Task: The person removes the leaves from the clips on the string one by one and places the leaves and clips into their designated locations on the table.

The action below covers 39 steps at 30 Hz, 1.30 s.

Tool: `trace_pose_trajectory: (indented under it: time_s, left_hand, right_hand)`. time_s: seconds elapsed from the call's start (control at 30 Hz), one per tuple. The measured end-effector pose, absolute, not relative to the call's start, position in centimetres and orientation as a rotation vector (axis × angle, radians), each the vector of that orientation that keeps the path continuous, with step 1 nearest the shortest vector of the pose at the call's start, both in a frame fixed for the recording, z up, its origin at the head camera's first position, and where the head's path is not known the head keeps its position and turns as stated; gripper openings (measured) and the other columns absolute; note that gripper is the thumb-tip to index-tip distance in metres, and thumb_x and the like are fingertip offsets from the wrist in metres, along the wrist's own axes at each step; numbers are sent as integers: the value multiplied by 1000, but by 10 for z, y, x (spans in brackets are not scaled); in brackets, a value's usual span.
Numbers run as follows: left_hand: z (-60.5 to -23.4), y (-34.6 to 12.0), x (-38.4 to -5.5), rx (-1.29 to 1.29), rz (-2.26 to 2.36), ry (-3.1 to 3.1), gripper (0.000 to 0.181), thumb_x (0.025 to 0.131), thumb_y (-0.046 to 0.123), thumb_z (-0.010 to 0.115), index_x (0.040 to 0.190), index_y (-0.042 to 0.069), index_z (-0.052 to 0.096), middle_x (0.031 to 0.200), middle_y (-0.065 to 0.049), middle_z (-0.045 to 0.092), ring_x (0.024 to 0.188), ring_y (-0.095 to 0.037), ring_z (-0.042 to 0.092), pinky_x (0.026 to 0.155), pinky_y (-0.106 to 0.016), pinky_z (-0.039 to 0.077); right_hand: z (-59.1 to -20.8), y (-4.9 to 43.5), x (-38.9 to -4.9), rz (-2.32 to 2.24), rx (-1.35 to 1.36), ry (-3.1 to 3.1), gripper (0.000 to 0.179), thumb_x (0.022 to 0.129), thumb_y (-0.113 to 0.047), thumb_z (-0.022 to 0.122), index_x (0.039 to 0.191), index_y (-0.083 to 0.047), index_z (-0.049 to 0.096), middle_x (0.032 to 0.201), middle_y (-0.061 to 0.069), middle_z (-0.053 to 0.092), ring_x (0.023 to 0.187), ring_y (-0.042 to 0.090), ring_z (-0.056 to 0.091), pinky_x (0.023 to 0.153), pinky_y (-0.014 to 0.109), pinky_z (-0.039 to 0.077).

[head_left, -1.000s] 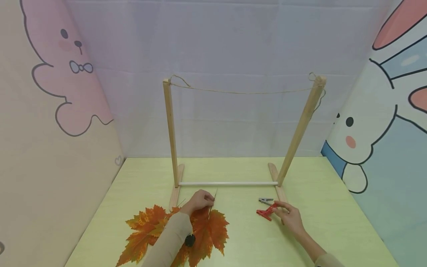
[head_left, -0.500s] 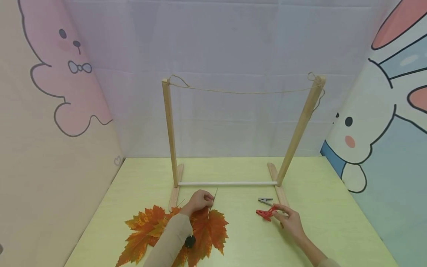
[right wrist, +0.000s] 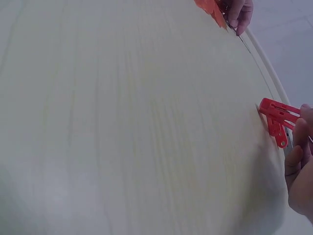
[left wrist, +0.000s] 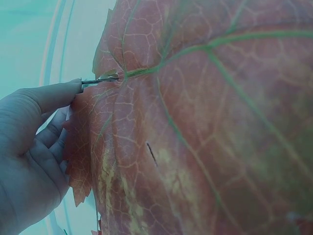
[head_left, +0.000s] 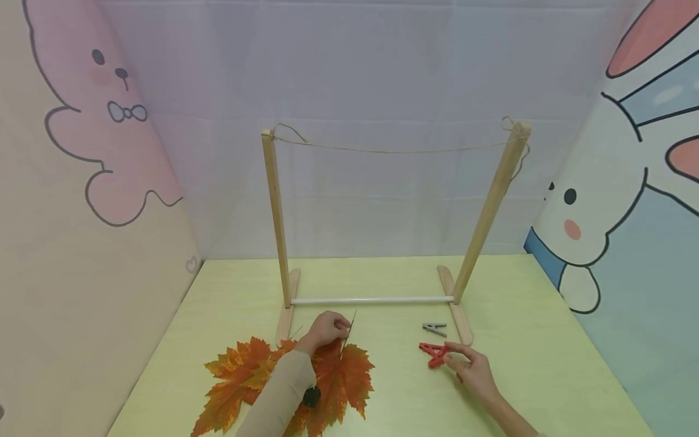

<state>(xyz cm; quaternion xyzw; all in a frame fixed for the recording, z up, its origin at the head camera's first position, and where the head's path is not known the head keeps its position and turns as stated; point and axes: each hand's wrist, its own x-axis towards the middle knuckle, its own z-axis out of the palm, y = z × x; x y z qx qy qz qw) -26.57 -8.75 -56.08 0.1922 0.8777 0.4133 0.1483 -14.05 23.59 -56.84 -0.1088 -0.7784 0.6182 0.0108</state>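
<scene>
My left hand [head_left: 329,328] pinches the thin dark stem [left wrist: 98,81] of an orange-red maple leaf [head_left: 345,379]; in the left wrist view the veined leaf [left wrist: 220,127] fills most of the picture. To the right, my right hand [head_left: 474,369] holds a red clothespin [head_left: 434,352] between thumb and fingers, close over the table. The right wrist view shows the same red clothespin [right wrist: 278,117] at its right edge, one end toward the fingers. A grey clothespin [head_left: 435,329] lies on the table just beyond the red one.
More orange maple leaves [head_left: 235,382] lie under and left of my left forearm. A wooden frame with two posts [head_left: 278,224] and a white crossbar [head_left: 371,301] stands behind the hands. Twine [head_left: 382,151] spans the post tops. Cartoon-printed walls flank the yellow table [head_left: 382,394].
My right hand has shifted slightly toward me and turned the red clothespin, which now sits apart from the grey one in the head view. My left hand has stayed on the stem.
</scene>
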Motion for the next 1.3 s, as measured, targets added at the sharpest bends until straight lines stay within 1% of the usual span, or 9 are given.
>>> trace_pose_trajectory:
  time_s: [0.1, 0.17, 0.4, 0.47, 0.6, 0.77, 1.0, 1.23, 1.3]
  left_hand:
    - [-560, -87, -265, 545, 1188, 2523, 14, 78, 3, 67, 90, -3, 68, 76, -6, 64, 68, -12, 57, 61, -28, 48]
    - [-560, -87, -265, 534, 1184, 2524, 14, 78, 4, 67, 90, -2, 68, 76, -5, 64, 68, -12, 56, 61, -27, 48]
    - [-557, -88, -264, 507, 1175, 2527, 13, 78, 4, 67, 90, -2, 68, 76, -5, 63, 68, -12, 56, 61, -28, 47]
    - [-558, -88, -264, 504, 1173, 2529, 13, 78, 4, 67, 90, -2, 68, 76, -5, 64, 68, -12, 56, 61, -28, 48]
    - [-559, -89, -265, 519, 1173, 2534, 13, 78, 4, 67, 89, -1, 68, 77, -6, 64, 69, -13, 57, 62, -28, 48]
    - [-562, -88, -266, 537, 1173, 2536, 12, 78, 4, 67, 89, -1, 68, 78, -5, 65, 71, -13, 58, 63, -28, 48]
    - [-560, -87, -265, 516, 1147, 2549, 13, 78, 4, 67, 89, -1, 68, 76, -5, 64, 68, -12, 57, 62, -27, 48]
    - [-552, -85, -264, 486, 1095, 2607, 15, 77, 4, 65, 91, 1, 68, 79, -5, 65, 72, -17, 59, 62, -30, 48]
    - [-551, -86, -266, 490, 1077, 2634, 15, 78, 5, 64, 93, 2, 68, 82, -5, 65, 74, -18, 60, 62, -29, 48]
  right_hand:
    - [-570, 239, -138, 1929, -336, -2458, 33, 81, -6, 65, 112, 5, 59, 57, 3, 55, 38, 5, 36, 40, 19, 31]
    - [-571, 241, -138, 1910, -324, -2484, 34, 80, -7, 66, 111, 5, 60, 59, 3, 57, 38, 5, 36, 40, 20, 32]
    - [-567, 248, -133, 1769, -219, -2656, 36, 76, -9, 72, 108, 2, 62, 44, -5, 37, 36, 1, 30, 38, 18, 28]
    - [-568, 250, -131, 1711, -156, -2704, 36, 74, -10, 73, 107, 2, 63, 45, -6, 36, 38, 0, 29, 38, 17, 27]
    - [-575, 253, -131, 1517, -56, -2772, 34, 71, -9, 75, 103, -3, 64, 49, -7, 41, 40, 0, 32, 39, 18, 29]
    - [-581, 254, -134, 1302, -1, -2777, 32, 66, -1, 76, 96, -8, 66, 62, -8, 50, 43, 0, 36, 40, 20, 33]
    - [-584, 255, -137, 1198, 93, -2742, 33, 63, 3, 77, 92, -9, 66, 73, -5, 59, 44, -1, 38, 40, 20, 35]
    - [-579, 258, -139, 1167, 115, -2756, 34, 65, -11, 80, 95, -9, 66, 64, -8, 52, 43, -2, 37, 40, 20, 34]
    - [-576, 261, -141, 1140, 141, -2727, 34, 65, -13, 80, 96, -8, 66, 67, -6, 56, 43, -3, 36, 40, 20, 34]
